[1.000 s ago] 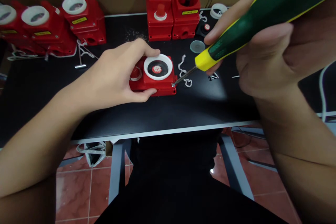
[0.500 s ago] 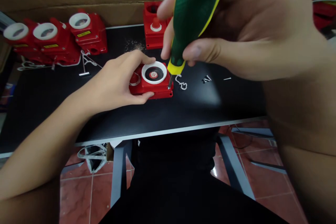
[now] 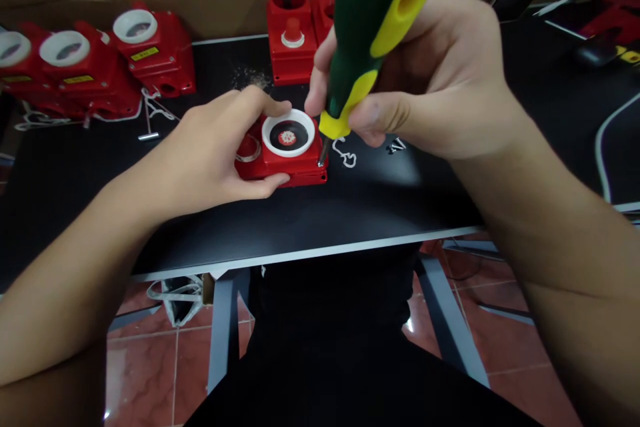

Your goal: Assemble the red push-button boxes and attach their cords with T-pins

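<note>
My left hand (image 3: 220, 147) grips a red box (image 3: 300, 173) from its left side, thumb along the near edge and fingers at the far side. The box has a white ring (image 3: 269, 143) around a black disc with a red and white centre. My right hand (image 3: 425, 87) is closed around a green and yellow screwdriver (image 3: 357, 40), held nearly upright. Its tip meets a screw (image 3: 321, 163) at the box's near right corner. Just right of the box lie a small white looped piece (image 3: 345, 153) and a few loose screws (image 3: 397, 145).
Several red boxes with white rings (image 3: 155, 53) stand at the back left, with a small metal T-bar (image 3: 149, 137) in front. More red boxes (image 3: 291, 47) stand at the back centre against cardboard (image 3: 215, 10). A white cable (image 3: 603, 147) crosses the black table (image 3: 260, 227) at right.
My right hand has turned the screwdriver, so more of its yellow side shows. The view has shifted slightly. My left hand keeps its hold on the red box.
</note>
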Motion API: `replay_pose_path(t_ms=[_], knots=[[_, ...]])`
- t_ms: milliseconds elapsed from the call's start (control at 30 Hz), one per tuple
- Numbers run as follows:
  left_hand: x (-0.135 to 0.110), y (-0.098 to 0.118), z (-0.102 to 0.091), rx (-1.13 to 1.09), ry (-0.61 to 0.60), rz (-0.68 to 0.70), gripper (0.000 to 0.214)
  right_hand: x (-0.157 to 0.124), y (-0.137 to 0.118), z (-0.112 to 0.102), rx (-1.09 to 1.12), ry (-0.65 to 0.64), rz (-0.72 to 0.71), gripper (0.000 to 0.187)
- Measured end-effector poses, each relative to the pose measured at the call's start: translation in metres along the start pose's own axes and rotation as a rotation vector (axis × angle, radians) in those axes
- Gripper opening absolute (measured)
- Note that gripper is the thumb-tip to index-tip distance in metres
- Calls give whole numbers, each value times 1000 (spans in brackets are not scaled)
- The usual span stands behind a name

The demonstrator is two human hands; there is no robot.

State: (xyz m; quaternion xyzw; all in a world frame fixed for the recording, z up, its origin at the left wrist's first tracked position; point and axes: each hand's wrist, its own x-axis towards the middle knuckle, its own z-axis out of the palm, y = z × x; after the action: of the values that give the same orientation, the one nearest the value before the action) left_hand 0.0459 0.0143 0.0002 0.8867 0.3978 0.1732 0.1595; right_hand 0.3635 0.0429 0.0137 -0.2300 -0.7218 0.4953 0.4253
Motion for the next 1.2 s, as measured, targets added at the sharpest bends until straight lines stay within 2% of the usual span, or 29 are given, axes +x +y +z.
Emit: replay_pose_path(t_ms=[67,233,333,433,500,600,667,800,933,1067,1200], knots=[[0,0,0,-7,6,6,59,2,4,2,-13,-16,-20,37],[1,0,0,15,0,8,63,11,18,8,-19,-18,-114,58],[1,1,-1,18,-6,28,62,13,20,10,17,-14,-158,63],[0,1,0,9,-1,35,60,10,22,10,32,-28,-170,52],[0,1,1,5,7,34,61,8,27,11,67,-53,-243,46],[-1,-1,3,-8,12,43,64,7,33,14,103,-62,-309,49],[0,-1,3,-10,6,49,63,5,32,17,105,-41,-295,49],[0,-1,4,7,-4,53,62,4,27,23,206,-46,-181,27],[1,0,3,31,-7,28,68,6,30,27,405,-91,-164,26],[1,2,2,11,-14,-4,68,7,31,23,354,-113,-184,25],[1,2,4,0,-6,30,73,6,28,14,298,-198,-212,21]])
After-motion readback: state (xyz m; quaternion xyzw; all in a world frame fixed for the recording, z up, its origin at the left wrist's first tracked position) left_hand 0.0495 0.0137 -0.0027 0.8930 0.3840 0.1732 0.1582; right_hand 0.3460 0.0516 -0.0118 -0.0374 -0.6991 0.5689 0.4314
